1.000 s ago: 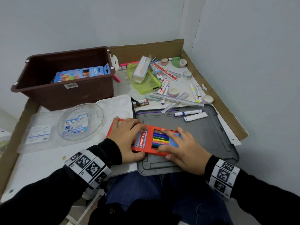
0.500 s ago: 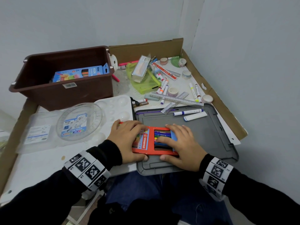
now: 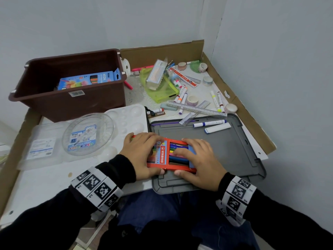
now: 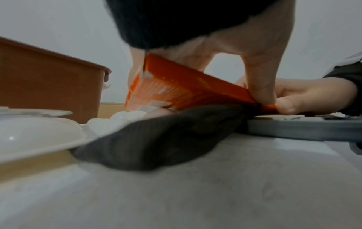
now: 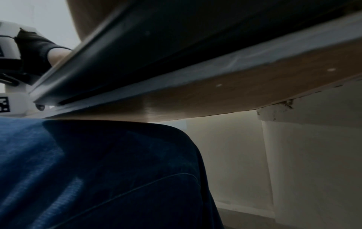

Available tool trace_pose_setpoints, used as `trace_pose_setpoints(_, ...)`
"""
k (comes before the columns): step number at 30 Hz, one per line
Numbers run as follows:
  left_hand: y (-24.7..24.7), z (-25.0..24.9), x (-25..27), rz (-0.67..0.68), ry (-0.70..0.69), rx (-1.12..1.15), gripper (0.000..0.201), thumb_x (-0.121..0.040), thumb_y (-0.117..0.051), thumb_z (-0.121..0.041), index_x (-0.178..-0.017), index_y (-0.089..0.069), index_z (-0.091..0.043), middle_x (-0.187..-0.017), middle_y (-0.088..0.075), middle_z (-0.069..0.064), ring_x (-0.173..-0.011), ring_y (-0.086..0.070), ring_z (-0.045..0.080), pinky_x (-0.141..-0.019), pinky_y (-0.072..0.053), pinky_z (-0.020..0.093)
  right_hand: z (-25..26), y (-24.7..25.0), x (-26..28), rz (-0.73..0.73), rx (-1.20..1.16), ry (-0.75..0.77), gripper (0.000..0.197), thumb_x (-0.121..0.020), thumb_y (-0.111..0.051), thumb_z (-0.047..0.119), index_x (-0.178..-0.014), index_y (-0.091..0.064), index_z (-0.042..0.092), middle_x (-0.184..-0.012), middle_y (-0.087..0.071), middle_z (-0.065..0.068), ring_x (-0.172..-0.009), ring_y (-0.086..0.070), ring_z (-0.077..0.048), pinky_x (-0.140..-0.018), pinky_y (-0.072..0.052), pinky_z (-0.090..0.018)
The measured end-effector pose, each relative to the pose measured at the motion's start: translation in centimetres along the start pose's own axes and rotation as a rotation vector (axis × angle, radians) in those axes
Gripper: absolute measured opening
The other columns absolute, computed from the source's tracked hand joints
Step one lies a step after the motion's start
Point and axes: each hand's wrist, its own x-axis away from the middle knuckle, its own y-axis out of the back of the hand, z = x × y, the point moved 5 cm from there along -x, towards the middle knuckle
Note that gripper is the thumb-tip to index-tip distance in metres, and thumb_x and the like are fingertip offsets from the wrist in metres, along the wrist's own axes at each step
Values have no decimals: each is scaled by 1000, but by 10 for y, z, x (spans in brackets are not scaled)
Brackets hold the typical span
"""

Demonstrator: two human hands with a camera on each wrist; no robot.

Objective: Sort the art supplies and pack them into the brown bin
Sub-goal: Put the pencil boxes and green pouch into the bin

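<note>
Both hands down on an orange pen box [image 3: 163,156] lying across the near left corner of a grey lid [image 3: 225,150], at 6 o'clock on the counter [image 3: 45,179]. Left hand [image 3: 142,156] clamped over the printed sleeve end, fingers across the top and thumb hooked under the near edge, plainly to steady it. Right hand [image 3: 196,163] over the open tray end where the coloured pens [image 3: 177,152] show, fingers laid across them and thumb on the near edge. Likely pushing tray into sleeve while keeping the pens flat in their row, so the box shuts before being moved.

Seen from the left wrist, box [image 4: 188,88] tilted, its left end raised off the counter, its right end pinched low between the two thumbs; a lifted end probably gives the sleeve room to slide. Right wrist view mostly the underside of the counter and a blue-clad leg, so no help on the right fingers; grip there read from the head view only.

Brown bin [image 3: 72,101] at 10 o'clock, well apart from the box, with a blue pencil box [image 3: 90,79] already leaning inside. Room beside it for the orange one once closed.

Loose markers [image 3: 182,95], rulers [image 3: 196,110], tape rolls [image 3: 192,100] and a green pouch [image 3: 160,89] scattered at 12 to 1 o'clock, not yet sorted. Two white markers [image 3: 210,123] on the lid's far edge. White paint tray [image 3: 126,116] and clear round case [image 3: 88,134] at 9 o'clock, just in front of the bin.
</note>
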Motion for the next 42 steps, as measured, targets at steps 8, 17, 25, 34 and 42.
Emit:
trace_pose_setpoints(8,-1,-3,1,51,-24,11,94,-53,-57,-69,-135,-30,-33,-138,-37,-12,-129,-31,9,-111,-6,41,-6,3,-1,10,-89,-3,82,-67,-59,73,-134,-35,33,-145,-37,2,-136,-28,-14,-115,-10,-39)
trace_pose_setpoints(17,-1,-5,3,40,-77,-22,93,-57,-53,-61,-140,-28,-28,-146,-29,-8,-134,-25,8,-109,-3,27,-36,21,23,91,-155,-41,67,-71,-64,57,-127,-39,29,-148,-27,10,-142,-15,-8,-118,-9,-37)
trace_pose_setpoints(25,1,-4,2,37,-86,25,91,-57,-56,-59,-138,-33,-27,-142,-34,-10,-130,-30,6,-109,-4,26,-37,23,20,135,-105,-21,60,-73,-69,52,-124,-47,29,-147,-35,5,-136,-29,-10,-115,-16,-31)
trace_pose_setpoints(34,1,-3,0,38,-94,54,89,-57,-58,-59,-137,-34,-28,-141,-35,-10,-129,-30,6,-109,-2,27,-26,19,11,134,-104,-18,62,-73,-68,55,-125,-49,29,-145,-38,3,-131,-37,-14,-111,-27,-36)
trace_pose_setpoints(42,2,-4,1,-23,-115,70,87,-55,-61,-56,-133,-40,-27,-137,-40,-7,-127,-35,10,-104,-1,23,-9,9,-6,81,-166,-17,78,-68,-74,54,-133,-41,26,-142,-41,6,-127,-39,-9,-108,-27,-26)
